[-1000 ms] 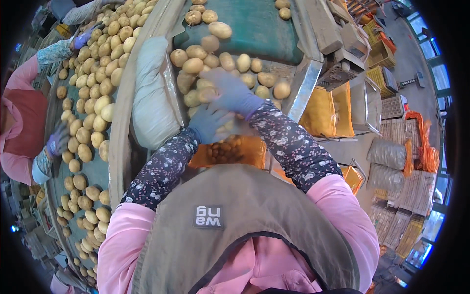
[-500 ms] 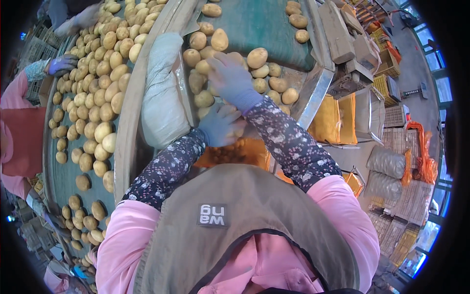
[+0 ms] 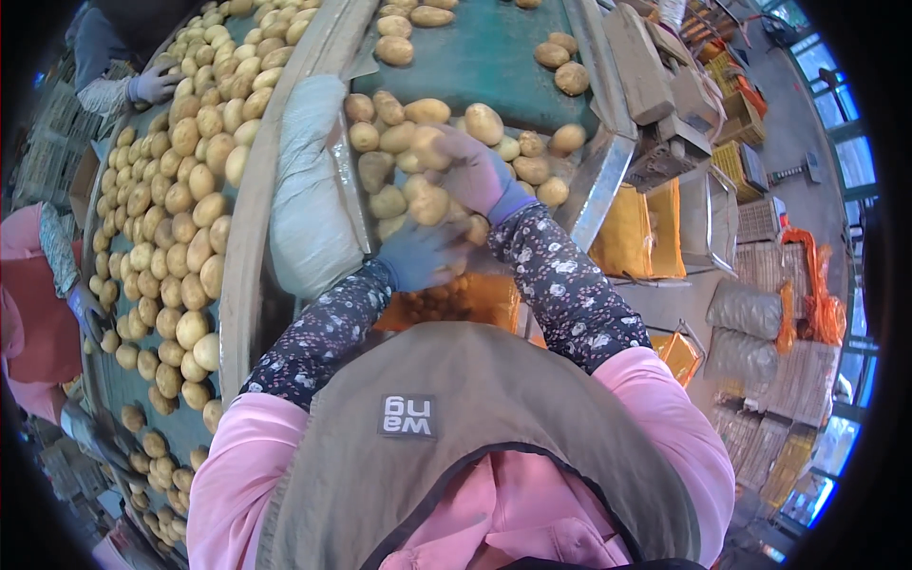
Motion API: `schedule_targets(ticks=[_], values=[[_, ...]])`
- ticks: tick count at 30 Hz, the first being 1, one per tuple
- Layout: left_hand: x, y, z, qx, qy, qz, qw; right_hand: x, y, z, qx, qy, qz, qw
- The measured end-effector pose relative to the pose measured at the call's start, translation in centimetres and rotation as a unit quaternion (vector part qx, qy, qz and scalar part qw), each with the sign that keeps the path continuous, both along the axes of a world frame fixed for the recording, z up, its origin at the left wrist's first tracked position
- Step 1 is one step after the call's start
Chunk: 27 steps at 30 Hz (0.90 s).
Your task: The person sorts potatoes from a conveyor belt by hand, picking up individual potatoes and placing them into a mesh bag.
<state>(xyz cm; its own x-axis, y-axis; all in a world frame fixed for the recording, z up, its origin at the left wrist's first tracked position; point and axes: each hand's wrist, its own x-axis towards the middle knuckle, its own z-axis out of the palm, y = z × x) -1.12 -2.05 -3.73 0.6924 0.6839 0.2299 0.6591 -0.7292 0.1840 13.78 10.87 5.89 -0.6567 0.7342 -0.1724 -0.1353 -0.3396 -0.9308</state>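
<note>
My right hand (image 3: pixel 472 173), in a purple glove, lies with its fingers spread over a heap of potatoes (image 3: pixel 418 180) at the near end of a green conveyor belt (image 3: pixel 484 62). Just below it my left hand (image 3: pixel 418 254), in a blue glove, is curled at the belt's end, touching potatoes by its fingertips. I cannot tell whether it grips one. Under both hands hangs an orange mesh bag (image 3: pixel 465 299) with potatoes inside. My flowered sleeves hide part of the bag.
A white sack (image 3: pixel 309 190) pads the belt's left edge. A second belt (image 3: pixel 180 199) on the left carries several potatoes, with other people's gloved hands (image 3: pixel 152 84) at it. Orange bags (image 3: pixel 636 228), crates and filled sacks (image 3: pixel 746 313) stand at the right.
My right hand has reached farther up the belt onto the potato heap. My left hand has stayed at the belt's end above the orange bag.
</note>
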Motion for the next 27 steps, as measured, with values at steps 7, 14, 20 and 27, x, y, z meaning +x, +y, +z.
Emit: schedule_targets(ticks=[7,14,20,27], values=[[0.7,0.9,2.1,-0.006,-0.021,0.175,0.984,3.4,-1.0,1.4,-0.359,0.332,0.037,0.872],[1.1,3.8,2.2,0.062,-0.003,0.242,0.968,4.0,-1.4,2.4,-0.214,0.216,-0.029,0.952],[1.0,2.5,1.9,0.046,0.008,0.182,0.982,7.3,-3.2,2.9,-0.084,0.099,-0.085,0.988],[-0.1,2.7,1.3,0.05,0.039,-0.056,0.996,19.3,-4.4,3.5,0.218,-0.144,-0.392,0.882]])
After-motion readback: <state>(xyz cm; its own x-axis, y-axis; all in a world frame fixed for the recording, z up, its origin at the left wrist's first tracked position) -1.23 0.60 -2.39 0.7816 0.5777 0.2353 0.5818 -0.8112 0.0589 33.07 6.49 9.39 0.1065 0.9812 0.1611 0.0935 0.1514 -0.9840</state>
